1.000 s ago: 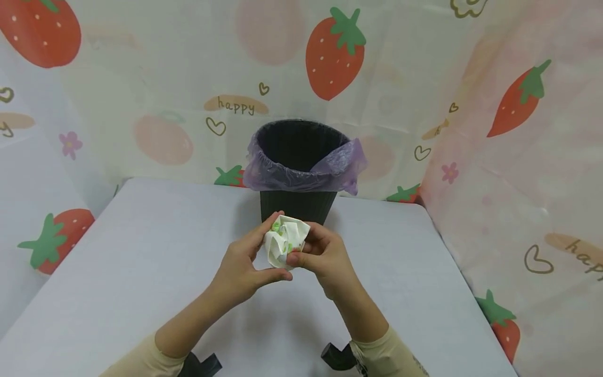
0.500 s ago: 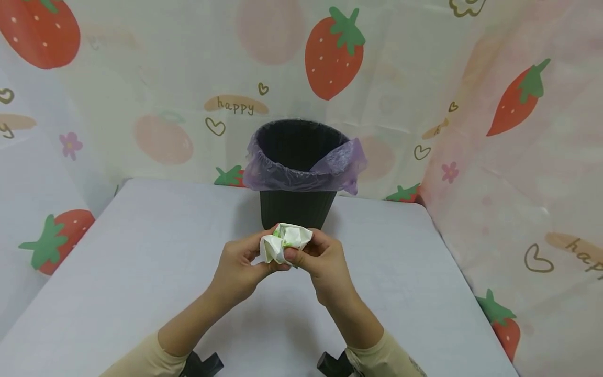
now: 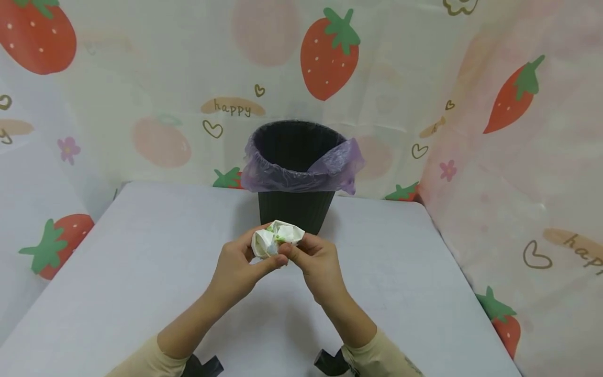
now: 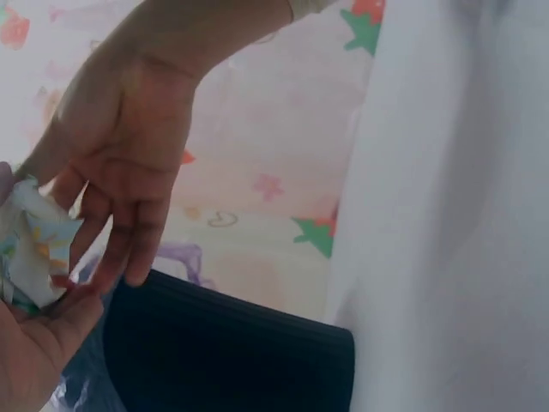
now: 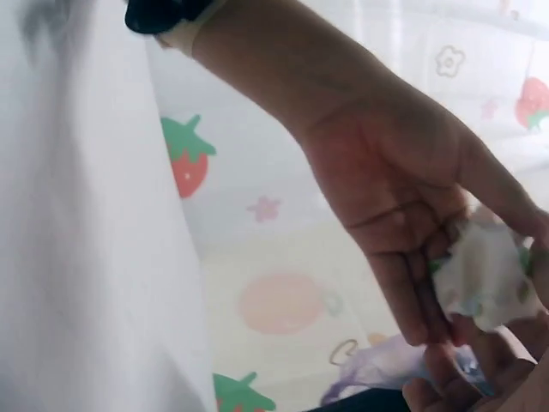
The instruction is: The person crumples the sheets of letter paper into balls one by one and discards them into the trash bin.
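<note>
Both hands hold a crumpled piece of paper (image 3: 286, 230), white with green print, in front of the trash can. The left hand (image 3: 234, 269) grips it from the left, its thumb along the lower front and its other fingers partly hidden behind. From the right, the right hand (image 3: 322, 267) pinches it, thumb pressed on the near face. The two thumbs meet close together below the paper. In the left wrist view, the right hand (image 4: 129, 146) reaches to the paper with fingers bent. The right wrist view has the left hand (image 5: 386, 184) around the paper (image 5: 482, 273).
A black trash can (image 3: 292, 209) stands behind the hands at the table's back edge, lined with a purple plastic bag (image 3: 282, 180) folded over its rim. The table has a white cover (image 3: 155, 262). Strawberry-printed sheets (image 3: 400, 78) wall in its back and sides.
The left thumb and fingers have closed in on the paper, and it looks flatter and more squeezed. Both hands have shifted slightly left in the view, and the head view itself has moved a little.
</note>
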Available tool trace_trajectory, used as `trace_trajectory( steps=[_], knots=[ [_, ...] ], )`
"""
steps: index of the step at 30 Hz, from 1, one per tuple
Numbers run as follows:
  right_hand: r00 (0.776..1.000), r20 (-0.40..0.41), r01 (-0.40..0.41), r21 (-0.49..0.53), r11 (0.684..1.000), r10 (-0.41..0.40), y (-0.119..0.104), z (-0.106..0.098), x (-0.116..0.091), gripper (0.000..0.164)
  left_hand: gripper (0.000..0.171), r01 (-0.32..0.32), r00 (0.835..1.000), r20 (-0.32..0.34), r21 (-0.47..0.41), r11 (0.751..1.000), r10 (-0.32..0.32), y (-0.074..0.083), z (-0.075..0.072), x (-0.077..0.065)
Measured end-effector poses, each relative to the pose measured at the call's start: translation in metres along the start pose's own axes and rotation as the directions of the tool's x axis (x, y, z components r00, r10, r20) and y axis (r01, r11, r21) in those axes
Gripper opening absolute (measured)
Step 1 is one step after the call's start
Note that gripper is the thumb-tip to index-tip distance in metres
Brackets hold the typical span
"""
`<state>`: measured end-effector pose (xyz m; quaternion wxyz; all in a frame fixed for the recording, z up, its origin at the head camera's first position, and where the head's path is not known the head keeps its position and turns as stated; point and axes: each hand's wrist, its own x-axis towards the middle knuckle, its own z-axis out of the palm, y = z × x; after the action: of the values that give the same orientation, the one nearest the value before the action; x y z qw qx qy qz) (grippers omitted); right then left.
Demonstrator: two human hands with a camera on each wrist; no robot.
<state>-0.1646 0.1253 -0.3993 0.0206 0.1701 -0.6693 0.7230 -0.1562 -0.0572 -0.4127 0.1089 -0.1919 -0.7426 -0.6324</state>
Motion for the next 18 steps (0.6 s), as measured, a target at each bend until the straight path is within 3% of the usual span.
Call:
trace_trajectory(
  steps=[3,6,8,11,15,18],
  knots=[
    [0.997,0.000,0.071,-0.197,0.978,-0.073,-0.0038,-0.0042,0.0005,0.042,0.050,0.033,0.999,0.008,-0.019,0.999,-0.033,0.0033,-0.0047,0.0008],
    [0.989,0.024,0.146,-0.270,0.952,-0.145,-0.0068,-0.0074,0.0017,0.058,0.039,0.027,0.999,0.023,-0.004,1.000,-0.027,0.0062,-0.0082,0.0015],
    [0.983,0.065,0.182,-0.215,0.960,-0.172,-0.0058,-0.0085,0.0037,0.071,0.033,0.011,0.999,0.049,0.013,1.000,-0.011,0.0079,-0.0088,0.0011],
    [0.978,0.137,0.164,-0.028,0.986,-0.158,-0.0020,-0.0085,0.0060,0.080,0.028,0.002,0.995,0.098,0.033,0.999,-0.005,0.0092,-0.0070,0.0001],
    [0.980,0.160,0.098,0.143,0.985,-0.121,0.0020,-0.0061,0.0051,0.074,0.024,0.007,0.993,0.121,0.062,0.998,-0.014,0.0096,-0.0031,-0.0016],
    [0.987,0.117,0.092,0.139,0.986,-0.109,0.0029,-0.0030,0.0020,0.062,0.021,0.002,0.993,0.115,0.083,0.997,-0.011,0.0085,-0.0005,-0.0026]
  ],
)
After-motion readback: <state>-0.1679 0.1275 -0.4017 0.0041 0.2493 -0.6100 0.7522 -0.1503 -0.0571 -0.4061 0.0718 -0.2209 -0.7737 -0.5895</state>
